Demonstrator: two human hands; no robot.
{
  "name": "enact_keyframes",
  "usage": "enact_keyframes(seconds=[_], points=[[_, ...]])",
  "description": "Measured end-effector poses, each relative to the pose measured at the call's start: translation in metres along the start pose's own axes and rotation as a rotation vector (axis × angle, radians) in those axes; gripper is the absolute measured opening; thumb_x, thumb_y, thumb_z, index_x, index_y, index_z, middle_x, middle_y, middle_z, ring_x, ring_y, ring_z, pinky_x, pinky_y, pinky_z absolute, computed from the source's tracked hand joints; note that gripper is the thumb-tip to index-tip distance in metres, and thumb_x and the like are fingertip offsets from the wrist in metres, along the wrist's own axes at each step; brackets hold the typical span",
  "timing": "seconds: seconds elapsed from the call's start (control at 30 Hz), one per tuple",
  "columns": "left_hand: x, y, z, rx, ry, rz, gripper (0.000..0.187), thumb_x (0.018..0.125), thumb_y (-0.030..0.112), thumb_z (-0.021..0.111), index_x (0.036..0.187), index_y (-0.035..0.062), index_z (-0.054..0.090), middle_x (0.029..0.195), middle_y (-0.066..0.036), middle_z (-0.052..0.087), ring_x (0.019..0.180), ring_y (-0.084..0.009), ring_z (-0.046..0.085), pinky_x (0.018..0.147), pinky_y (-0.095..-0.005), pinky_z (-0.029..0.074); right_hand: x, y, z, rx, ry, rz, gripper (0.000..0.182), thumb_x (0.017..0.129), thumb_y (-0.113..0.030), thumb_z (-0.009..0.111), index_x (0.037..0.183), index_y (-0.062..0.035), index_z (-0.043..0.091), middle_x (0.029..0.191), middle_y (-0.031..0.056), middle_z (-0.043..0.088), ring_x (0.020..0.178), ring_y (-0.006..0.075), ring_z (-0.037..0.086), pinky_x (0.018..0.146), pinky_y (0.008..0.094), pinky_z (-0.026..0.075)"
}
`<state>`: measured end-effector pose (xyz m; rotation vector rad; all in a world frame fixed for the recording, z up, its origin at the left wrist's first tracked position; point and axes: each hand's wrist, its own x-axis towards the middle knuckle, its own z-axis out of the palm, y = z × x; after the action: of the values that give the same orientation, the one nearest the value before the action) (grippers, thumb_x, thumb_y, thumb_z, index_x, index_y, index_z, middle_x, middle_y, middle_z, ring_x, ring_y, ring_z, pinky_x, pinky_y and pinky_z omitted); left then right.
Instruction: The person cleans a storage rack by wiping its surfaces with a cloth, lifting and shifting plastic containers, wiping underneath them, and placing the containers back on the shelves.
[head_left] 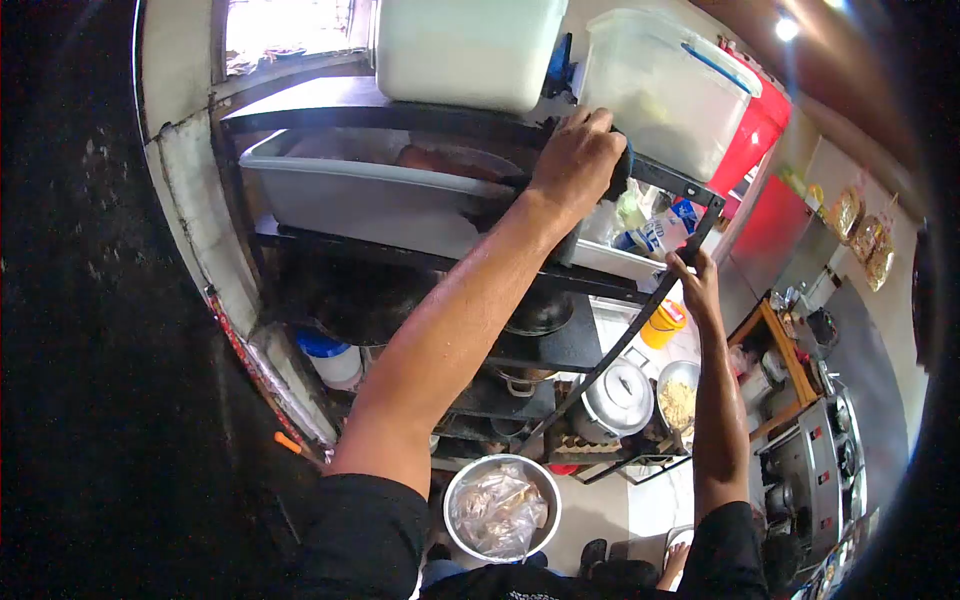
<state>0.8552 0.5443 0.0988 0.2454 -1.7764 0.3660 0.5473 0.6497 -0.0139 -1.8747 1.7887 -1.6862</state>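
My left hand reaches up to the front edge of the upper shelf, its fingers closed over a dark cloth. The cloth presses against the shelf edge, just below two large white tubs. Lower on the right, my right hand is wrapped round the black metal shelf post. Behind the left forearm, a long grey bin sits on the tier below. Near the right hand, a blue and white packet lies in a white tray.
A white tub and a translucent tub stand on top. Below are a lidded pot, a yellow bucket and a metal bowl with plastic-wrapped contents by my feet. A stove is at right.
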Motion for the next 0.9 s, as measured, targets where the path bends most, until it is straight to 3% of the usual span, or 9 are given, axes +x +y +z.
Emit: enact_keyframes(seconds=[0.17,0.2,0.3,0.53,0.63,0.7,0.83,0.87,0.9], points=[[-0.022,-0.035,-0.042,0.185,0.004,-0.088,0.014,0.075,-0.004,0.064,0.088,0.0019,0.064,0.104,-0.017,0.060,0.105,-0.0376,0.058,0.092,-0.0463,0.048,-0.002,-0.001,-0.001,-0.011,0.003,-0.021,0.029,0.089,-0.022,0.076,0.105,-0.0052,0.058,0.084,0.0006,0.061,0.079,0.0109,0.057,0.071,0.0270,0.046],[-0.020,-0.032,-0.072,0.232,-0.098,-0.188,0.013,0.074,-0.004,0.064,0.085,0.0017,0.065,0.102,-0.019,0.061,0.103,-0.0388,0.059,0.089,-0.0476,0.049,0.000,0.002,-0.002,-0.005,0.000,-0.030,0.029,0.089,-0.022,0.076,0.104,-0.0049,0.058,0.083,0.0007,0.061,0.078,0.0110,0.057,0.070,0.0268,0.046],[-0.032,-0.058,-0.115,0.390,-0.016,-0.241,0.019,0.075,-0.009,0.058,0.086,0.0017,0.070,0.091,-0.019,0.062,0.094,-0.0397,0.061,0.084,-0.0484,0.048,-0.002,-0.002,-0.002,0.002,0.007,-0.017,0.027,0.089,-0.022,0.076,0.101,-0.0040,0.059,0.082,0.0009,0.061,0.075,0.0108,0.057,0.068,0.0266,0.046],[-0.049,-0.118,-0.207,0.523,-0.036,-0.435,0.018,0.074,-0.006,0.060,0.084,0.0010,0.073,0.091,-0.022,0.065,0.093,-0.0420,0.062,0.083,-0.0498,0.048,-0.002,-0.006,-0.001,0.026,-0.002,-0.052,0.026,0.091,-0.023,0.075,0.097,-0.0035,0.059,0.079,0.0012,0.060,0.070,0.0111,0.058,0.062,0.0283,0.048],[-0.065,-0.155,-0.228,0.724,0.165,-0.256,0.019,0.071,-0.006,0.060,0.085,0.0007,0.072,0.089,-0.022,0.067,0.088,-0.0422,0.064,0.084,-0.0477,0.050,-0.002,-0.009,-0.001,-0.011,0.002,-0.029,0.029,0.090,-0.023,0.075,0.100,-0.0013,0.060,0.081,0.0023,0.060,0.074,0.0105,0.058,0.065,0.0281,0.049],[-0.065,-0.153,-0.245,0.582,0.305,-0.481,0.019,0.072,-0.005,0.059,0.087,-0.0010,0.070,0.089,-0.022,0.070,0.089,-0.0385,0.067,0.086,-0.0440,0.051,-0.002,-0.009,-0.002,-0.011,0.015,-0.024,0.030,0.089,-0.025,0.076,0.101,-0.0016,0.061,0.081,0.0016,0.060,0.075,0.0105,0.056,0.065,0.0281,0.047],[-0.049,-0.178,-0.268,0.460,0.953,-0.549,0.020,0.082,0.002,0.061,0.099,-0.0017,0.070,0.092,-0.018,0.072,0.087,-0.0347,0.068,0.081,-0.0411,0.051,-0.001,-0.004,-0.002,0.013,0.005,-0.027,0.027,0.089,-0.025,0.075,0.099,-0.0039,0.061,0.081,-0.0001,0.060,0.075,0.0099,0.055,0.068,0.0270,0.045],[-0.051,-0.215,-0.280,0.624,0.942,-0.462,0.019,0.085,0.004,0.062,0.101,-0.0047,0.068,0.095,-0.019,0.072,0.089,-0.0329,0.069,0.081,-0.0420,0.051,-0.001,-0.003,-0.001,0.029,0.013,-0.031,0.027,0.089,-0.025,0.075,0.099,-0.0040,0.061,0.081,-0.0003,0.059,0.075,0.0097,0.054,0.068,0.0270,0.045],[-0.038,-0.207,-0.278,0.485,0.840,-0.557,0.022,0.086,0.005,0.060,0.105,-0.0053,0.066,0.100,-0.021,0.070,0.095,-0.0334,0.067,0.085,-0.0425,0.050,-0.001,-0.003,0.000,0.045,0.019,-0.035,0.027,0.089,-0.025,0.075,0.098,-0.0042,0.061,0.081,-0.0006,0.059,0.075,0.0096,0.054,0.068,0.0270,0.045]])
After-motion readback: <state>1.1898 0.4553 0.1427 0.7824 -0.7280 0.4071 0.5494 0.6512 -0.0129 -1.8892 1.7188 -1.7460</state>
